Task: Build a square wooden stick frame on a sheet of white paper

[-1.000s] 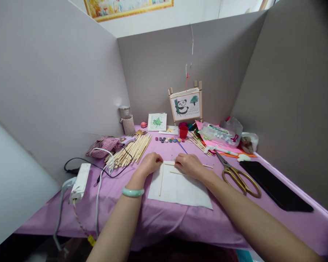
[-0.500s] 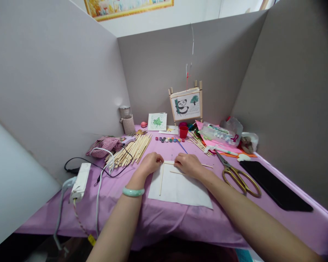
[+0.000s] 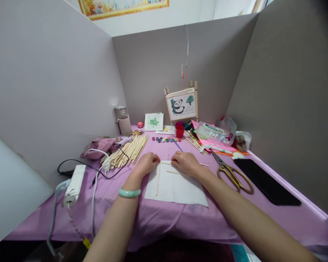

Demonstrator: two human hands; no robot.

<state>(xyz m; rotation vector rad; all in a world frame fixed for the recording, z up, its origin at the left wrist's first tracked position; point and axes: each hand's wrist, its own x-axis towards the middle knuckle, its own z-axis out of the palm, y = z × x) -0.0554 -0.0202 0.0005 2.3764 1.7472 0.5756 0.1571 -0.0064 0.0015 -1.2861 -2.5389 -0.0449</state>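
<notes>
A white paper sheet (image 3: 177, 187) lies on the purple tablecloth (image 3: 164, 218) in front of me. Thin wooden sticks lie on it: one upright along its left edge (image 3: 157, 180), one across its top edge (image 3: 165, 163), and a short one (image 3: 176, 172) under my right hand. My left hand (image 3: 147, 163), with a green bangle on its wrist, pinches the top left corner where the sticks meet. My right hand (image 3: 186, 163) presses on the top stick just to the right.
A pile of wooden sticks (image 3: 128, 150) lies at the left, with a glue gun (image 3: 123, 139), cables and a white power strip (image 3: 74, 179). Gold scissors (image 3: 231, 171) and a black slab (image 3: 266, 181) lie at the right. Paint pots, a red cup (image 3: 179, 131) and a panda picture frame (image 3: 181, 104) stand at the back.
Both hands stay on the sticks at the sheet's top edge. The view has shifted slightly, so everything sits a little further left.
</notes>
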